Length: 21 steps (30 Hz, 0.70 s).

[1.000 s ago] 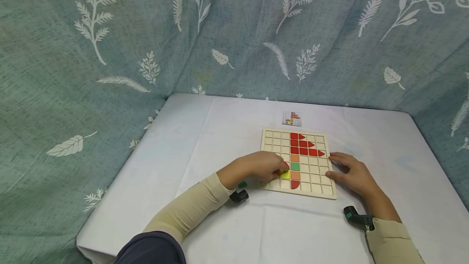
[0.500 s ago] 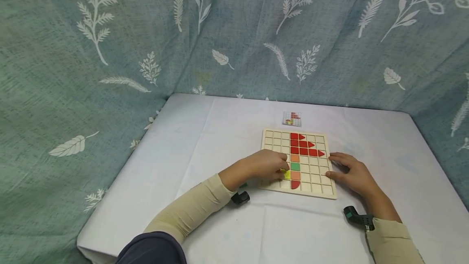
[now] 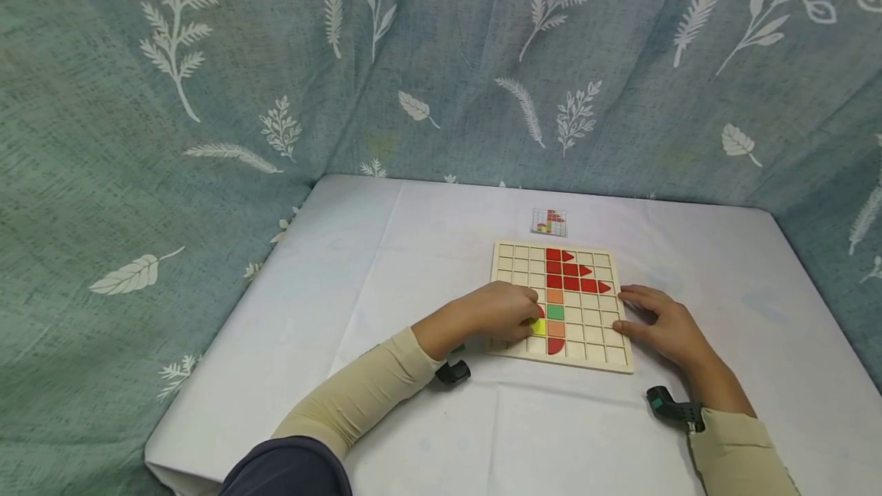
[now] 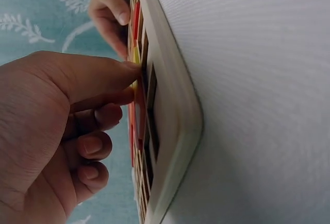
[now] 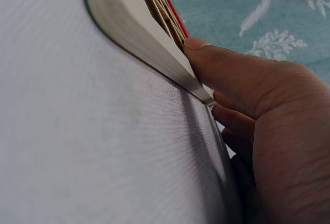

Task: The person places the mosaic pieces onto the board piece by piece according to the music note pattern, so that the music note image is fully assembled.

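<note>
My left hand (image 3: 498, 311) is over the left part of a wooden grid board (image 3: 594, 335), thumb and index finger pinching at a small red tile (image 4: 140, 101) low in the grid. Much of that tile is hidden by the fingers. Beside the fingertips are a yellow square tile (image 3: 538, 327) and a rounded red tile (image 3: 540, 311). A green square tile (image 3: 555, 312) sits in the column to their right, between orange squares. My right hand (image 3: 658, 327) rests along the board's right edge, its thumb (image 5: 198, 44) touching the rim and its fingers spread.
Red squares and pointed red tiles (image 3: 570, 269) fill rows at the board's upper middle. Behind the board lies a small pattern card (image 3: 549, 223) on the white tablecloth (image 3: 427, 243). A patterned curtain (image 3: 455, 67) hangs at the back and sides.
The left hand has shifted only slightly about the same spot; the rounded red tile, covered half a second ago, partly shows again. The right hand and the board stay put.
</note>
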Motion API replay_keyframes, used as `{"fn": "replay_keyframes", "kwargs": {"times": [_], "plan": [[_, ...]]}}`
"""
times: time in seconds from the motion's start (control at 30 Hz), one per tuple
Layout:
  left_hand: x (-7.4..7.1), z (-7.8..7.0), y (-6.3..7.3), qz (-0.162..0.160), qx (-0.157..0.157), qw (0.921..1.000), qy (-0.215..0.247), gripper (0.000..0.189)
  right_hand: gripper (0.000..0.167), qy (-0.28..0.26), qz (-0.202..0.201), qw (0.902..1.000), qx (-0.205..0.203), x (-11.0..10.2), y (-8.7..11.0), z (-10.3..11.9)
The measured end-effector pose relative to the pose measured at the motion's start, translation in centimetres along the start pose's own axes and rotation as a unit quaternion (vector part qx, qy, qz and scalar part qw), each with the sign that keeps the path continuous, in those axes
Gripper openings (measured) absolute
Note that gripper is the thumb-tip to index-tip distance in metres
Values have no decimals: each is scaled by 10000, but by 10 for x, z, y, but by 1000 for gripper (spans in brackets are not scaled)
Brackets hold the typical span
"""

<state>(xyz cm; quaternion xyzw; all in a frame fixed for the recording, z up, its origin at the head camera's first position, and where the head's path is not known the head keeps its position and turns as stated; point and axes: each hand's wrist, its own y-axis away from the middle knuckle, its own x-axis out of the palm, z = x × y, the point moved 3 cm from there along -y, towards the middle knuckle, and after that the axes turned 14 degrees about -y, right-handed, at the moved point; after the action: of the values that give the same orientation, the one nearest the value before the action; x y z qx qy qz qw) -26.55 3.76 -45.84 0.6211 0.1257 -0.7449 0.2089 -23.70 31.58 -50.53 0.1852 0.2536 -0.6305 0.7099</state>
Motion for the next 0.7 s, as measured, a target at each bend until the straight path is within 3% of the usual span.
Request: {"fn": "replay_keyframes", "kwargs": {"times": [0.27,0.43,0.6,0.7], "plan": [[-4,4,9,27,-115,9999,71,6,71,-4,-22,10000,-20,2,2,1],[-8,26,37,-66,-493,9985,222,15,72,121,-12,9999,-90,6,4,1],[-3,47,69,219,-1007,9932,549,23,72,215,-27,9998,-48,7,8,2],[4,52,86,266,-1096,9920,569,23,72,212,-35,9998,-43,7,10,3]]}}
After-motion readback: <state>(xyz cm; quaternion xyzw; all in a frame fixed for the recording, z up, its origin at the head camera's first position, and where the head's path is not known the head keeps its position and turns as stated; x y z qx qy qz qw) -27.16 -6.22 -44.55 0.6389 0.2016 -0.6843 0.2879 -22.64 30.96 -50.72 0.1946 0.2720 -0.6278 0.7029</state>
